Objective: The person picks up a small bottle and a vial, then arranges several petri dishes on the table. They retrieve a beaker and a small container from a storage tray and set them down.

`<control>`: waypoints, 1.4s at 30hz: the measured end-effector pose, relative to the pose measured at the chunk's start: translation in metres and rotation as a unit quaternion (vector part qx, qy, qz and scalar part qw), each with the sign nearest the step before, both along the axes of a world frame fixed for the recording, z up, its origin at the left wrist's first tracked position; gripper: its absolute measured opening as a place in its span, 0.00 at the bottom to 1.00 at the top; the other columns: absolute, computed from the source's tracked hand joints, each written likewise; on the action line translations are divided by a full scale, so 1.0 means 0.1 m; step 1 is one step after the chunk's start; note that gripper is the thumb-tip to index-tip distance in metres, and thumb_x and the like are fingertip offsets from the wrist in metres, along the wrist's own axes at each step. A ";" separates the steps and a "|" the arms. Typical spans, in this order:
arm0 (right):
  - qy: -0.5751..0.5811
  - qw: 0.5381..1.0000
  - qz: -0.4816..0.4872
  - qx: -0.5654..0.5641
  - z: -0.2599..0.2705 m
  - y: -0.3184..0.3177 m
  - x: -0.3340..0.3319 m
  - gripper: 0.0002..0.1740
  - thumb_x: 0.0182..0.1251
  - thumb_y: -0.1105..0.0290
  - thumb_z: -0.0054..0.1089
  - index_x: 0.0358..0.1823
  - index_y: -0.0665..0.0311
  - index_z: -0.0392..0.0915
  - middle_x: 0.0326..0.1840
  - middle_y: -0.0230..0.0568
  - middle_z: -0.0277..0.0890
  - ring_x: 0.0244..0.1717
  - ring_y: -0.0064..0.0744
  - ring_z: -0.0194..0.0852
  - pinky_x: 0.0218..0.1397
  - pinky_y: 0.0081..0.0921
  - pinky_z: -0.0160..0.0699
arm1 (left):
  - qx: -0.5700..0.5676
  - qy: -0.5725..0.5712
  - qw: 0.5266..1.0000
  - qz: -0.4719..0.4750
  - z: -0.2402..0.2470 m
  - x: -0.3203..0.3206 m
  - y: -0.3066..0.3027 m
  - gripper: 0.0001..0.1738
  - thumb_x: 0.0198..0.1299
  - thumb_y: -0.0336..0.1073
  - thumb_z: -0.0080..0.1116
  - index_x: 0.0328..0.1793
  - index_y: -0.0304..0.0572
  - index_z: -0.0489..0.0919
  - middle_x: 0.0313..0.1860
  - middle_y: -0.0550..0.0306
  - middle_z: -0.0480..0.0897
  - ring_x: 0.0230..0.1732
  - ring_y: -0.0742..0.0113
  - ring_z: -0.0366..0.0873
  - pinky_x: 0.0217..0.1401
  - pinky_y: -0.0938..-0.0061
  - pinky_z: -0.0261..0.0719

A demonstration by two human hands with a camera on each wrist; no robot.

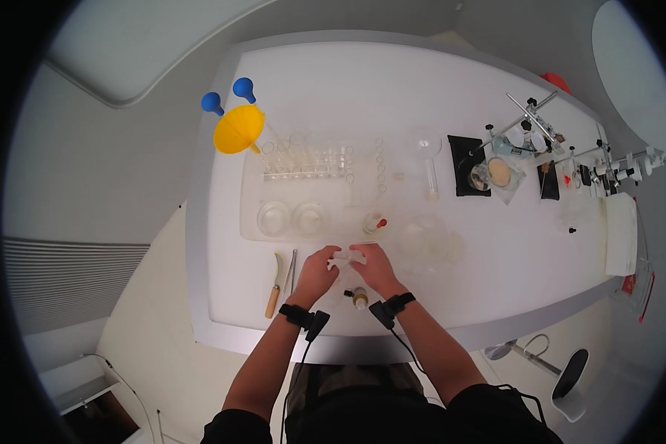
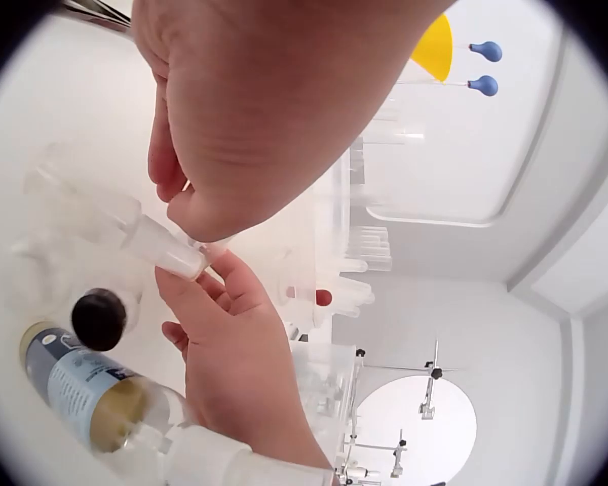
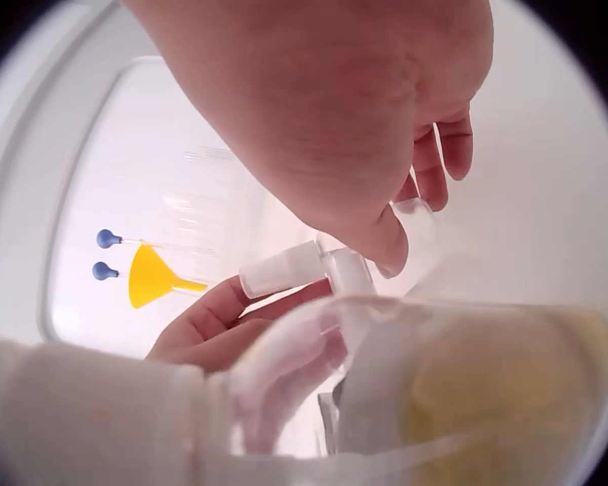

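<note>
In the head view my left hand [image 1: 318, 275] and right hand [image 1: 375, 268] meet over the near part of the table. Between them they pinch a clear glass joint adapter [image 1: 344, 259]. Its frosted ground ends show up close: one frosted joint [image 2: 164, 249] in the left wrist view, two in the right wrist view, where a frosted end [image 3: 284, 269] points toward the left hand [image 3: 218, 329]. My right thumb [image 3: 385, 243] presses against the glass. Just below the hands stands a bottle with yellow contents [image 1: 360, 298], its label blue in the left wrist view.
Left of the hands lie a wooden-handled curved tool [image 1: 273, 296] and tweezers [image 1: 292, 270]. Beyond are a clear tray [image 1: 248, 222] with glass dishes, a test tube rack [image 1: 303, 175] and a yellow funnel [image 1: 238, 129]. Clamp stands [image 1: 469, 166] occupy the right; a round-bottom flask [image 1: 428, 146] lies mid-table.
</note>
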State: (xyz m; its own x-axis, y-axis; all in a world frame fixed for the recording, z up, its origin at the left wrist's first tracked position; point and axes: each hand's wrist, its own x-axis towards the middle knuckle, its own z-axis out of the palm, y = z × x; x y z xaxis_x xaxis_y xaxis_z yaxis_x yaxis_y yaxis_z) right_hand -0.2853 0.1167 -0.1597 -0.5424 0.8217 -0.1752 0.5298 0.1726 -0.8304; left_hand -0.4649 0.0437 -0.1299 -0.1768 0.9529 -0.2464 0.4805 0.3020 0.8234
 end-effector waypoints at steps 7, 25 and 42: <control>-0.083 0.996 -0.009 0.034 0.10 -0.01 0.14 0.21 0.59 0.68 0.72 0.54 0.61 0.80 0.54 0.46 0.81 0.56 0.50 0.78 0.59 0.43 0.77 | -0.080 0.093 0.989 -0.084 0.05 -0.24 -0.11 0.22 0.54 0.32 0.66 0.58 0.39 0.82 0.51 0.42 0.84 0.54 0.43 0.82 0.58 0.54 0.81; -0.089 0.988 0.061 0.110 0.17 -0.18 0.38 0.13 0.60 0.77 0.62 0.47 0.57 0.83 0.37 0.40 0.76 0.41 0.45 0.80 0.46 0.40 0.80 | 0.033 -0.074 0.992 0.092 -0.27 0.09 -0.12 0.22 0.58 0.25 0.72 0.58 0.38 0.78 0.50 0.50 0.86 0.51 0.56 0.86 0.59 0.69 0.85; -0.112 0.945 0.196 0.235 0.10 -0.28 0.51 0.18 0.63 0.72 0.59 0.55 0.58 0.80 0.38 0.36 0.73 0.40 0.37 0.78 0.45 0.34 0.78 | 0.055 0.085 0.990 0.098 -0.12 0.01 -0.45 0.25 0.54 0.26 0.70 0.59 0.39 0.75 0.55 0.46 0.81 0.56 0.49 0.81 0.56 0.62 0.84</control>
State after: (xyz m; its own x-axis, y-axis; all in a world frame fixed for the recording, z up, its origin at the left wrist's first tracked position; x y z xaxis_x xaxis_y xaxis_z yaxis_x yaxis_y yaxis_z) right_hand -0.2346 0.0887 -0.1502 -0.8143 0.5803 0.0127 0.5019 0.7149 -0.4868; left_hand -0.4636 -0.0016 -0.1423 -0.3914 0.9154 -0.0945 0.5558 0.3170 0.7685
